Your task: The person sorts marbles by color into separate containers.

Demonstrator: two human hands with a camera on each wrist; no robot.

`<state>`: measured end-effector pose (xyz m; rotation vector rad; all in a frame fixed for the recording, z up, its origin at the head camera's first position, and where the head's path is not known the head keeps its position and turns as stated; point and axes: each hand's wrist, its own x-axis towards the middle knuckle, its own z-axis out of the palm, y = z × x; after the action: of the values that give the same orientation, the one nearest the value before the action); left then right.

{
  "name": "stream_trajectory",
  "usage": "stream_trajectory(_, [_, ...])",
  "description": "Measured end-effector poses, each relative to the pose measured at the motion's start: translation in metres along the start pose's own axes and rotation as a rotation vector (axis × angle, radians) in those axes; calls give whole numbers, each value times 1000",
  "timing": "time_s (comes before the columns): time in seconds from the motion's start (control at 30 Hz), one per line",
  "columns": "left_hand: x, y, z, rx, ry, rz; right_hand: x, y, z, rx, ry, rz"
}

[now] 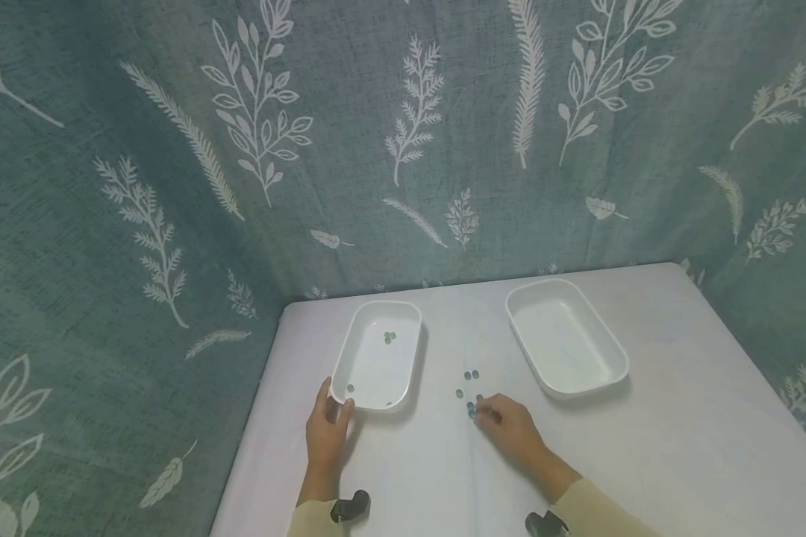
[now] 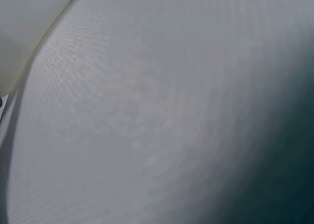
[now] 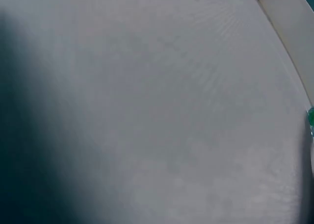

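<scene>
At the near left corner of the left white tray, my left hand grips the wall, thumb on the near side and fingers along the left side. Several small green round pieces lie inside that tray. My right hand is over the tablecloth between two trays, its curled fingertips at a group of small blue round pieces. Whether a piece is pinched there is too small to tell. Slightly farther off lie two more blue pieces and a green piece. Neither wrist view shows fingers.
A second white tray stands on the right, with nothing visible in it. White cloth covers the table. Behind and beside the table hangs a green-grey curtain with white leaf prints. Both wrist views show mostly blurred white cloth.
</scene>
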<state>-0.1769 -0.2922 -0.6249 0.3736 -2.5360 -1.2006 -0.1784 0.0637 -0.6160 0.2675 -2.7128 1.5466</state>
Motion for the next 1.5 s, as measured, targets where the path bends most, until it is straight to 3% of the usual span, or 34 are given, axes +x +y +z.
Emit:
stream_trajectory(0.33, [-1,0,2,10,9,1,-1,5,4,-136,-3,-28])
stream_trajectory(0.63, [0,-1,3,-13,10,20,1,6,7,-251,-54,28])
stream_trajectory(1.17, [0,-2,1,-8,13,13,-1,1,9,-278,-68,-36])
stream_trajectory(1.5, [1,-2,1,-22,15,13,1,-3,8,-222,-70,-12])
